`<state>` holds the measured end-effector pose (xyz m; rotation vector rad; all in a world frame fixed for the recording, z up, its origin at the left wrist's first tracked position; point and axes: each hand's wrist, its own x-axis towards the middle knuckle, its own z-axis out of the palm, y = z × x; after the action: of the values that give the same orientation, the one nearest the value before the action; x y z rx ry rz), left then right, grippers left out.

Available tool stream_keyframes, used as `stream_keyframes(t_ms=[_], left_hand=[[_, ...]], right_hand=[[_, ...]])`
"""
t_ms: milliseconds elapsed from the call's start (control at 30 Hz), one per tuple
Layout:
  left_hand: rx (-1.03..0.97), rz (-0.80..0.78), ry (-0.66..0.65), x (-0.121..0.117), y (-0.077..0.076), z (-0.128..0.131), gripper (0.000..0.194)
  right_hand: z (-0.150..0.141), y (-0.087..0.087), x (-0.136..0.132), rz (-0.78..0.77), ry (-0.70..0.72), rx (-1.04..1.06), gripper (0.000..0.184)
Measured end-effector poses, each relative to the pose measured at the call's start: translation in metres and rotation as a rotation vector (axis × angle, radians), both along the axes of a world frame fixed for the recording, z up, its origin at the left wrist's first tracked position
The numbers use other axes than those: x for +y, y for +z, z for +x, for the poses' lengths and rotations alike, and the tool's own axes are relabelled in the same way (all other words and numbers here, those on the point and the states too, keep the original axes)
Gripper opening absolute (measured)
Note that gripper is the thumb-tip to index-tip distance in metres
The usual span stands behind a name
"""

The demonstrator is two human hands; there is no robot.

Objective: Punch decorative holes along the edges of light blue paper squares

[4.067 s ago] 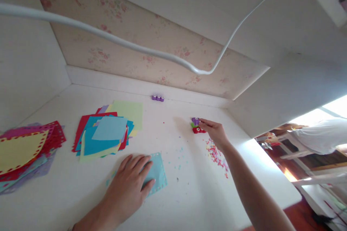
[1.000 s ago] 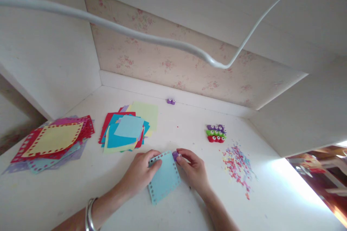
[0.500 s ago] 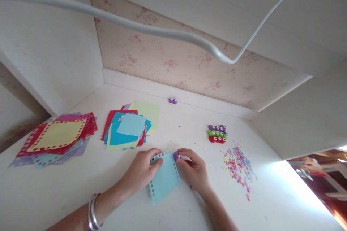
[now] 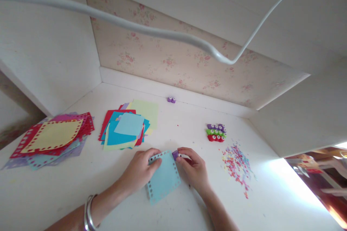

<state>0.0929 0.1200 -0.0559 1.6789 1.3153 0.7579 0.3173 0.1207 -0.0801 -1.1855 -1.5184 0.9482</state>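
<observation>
A light blue paper square [image 4: 165, 179] with punched holes along its edges lies on the white desk [image 4: 189, 209] in front of me. My left hand [image 4: 141, 170] rests on its left side, fingers curled over the top edge, holding it down. My right hand [image 4: 193, 168] is closed round a small purple punch [image 4: 176, 155] set at the paper's top right corner.
A stack of plain coloured squares [image 4: 126, 127] and a pile of punched squares [image 4: 52, 138] lie to the left. Rows of purple, green and red punches [image 4: 216, 132] stand at right, with paper confetti [image 4: 237, 166] beside them. One purple punch [image 4: 171, 99] sits by the back wall.
Four seconds ago my right hand was at the punch rows and my left lay flat on the blue paper. Since one second ago both hands stay at the paper's top edge, barely moving.
</observation>
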Motion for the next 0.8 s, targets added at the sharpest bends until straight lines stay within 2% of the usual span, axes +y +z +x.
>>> stream_keyframes(t_ms=[167,400,600,800], left_hand=[[-0.017,0.007,0.005,0.001,0.001,0.000,0.021],[-0.025,0.007,-0.010,-0.002,0.003,-0.001,0.023],[-0.018,0.016,-0.031,-0.003,0.004,-0.001,0.024],[0.064,0.011,-0.038,-0.004,0.001,-0.002,0.027]], right_hand=[[0.000,0.001,0.000,0.058,0.022,0.012,0.012],[-0.003,0.008,0.000,0.144,0.035,-0.122,0.009],[-0.004,0.009,-0.002,0.060,0.008,-0.126,0.011],[-0.005,0.010,-0.002,0.131,-0.005,-0.133,0.008]])
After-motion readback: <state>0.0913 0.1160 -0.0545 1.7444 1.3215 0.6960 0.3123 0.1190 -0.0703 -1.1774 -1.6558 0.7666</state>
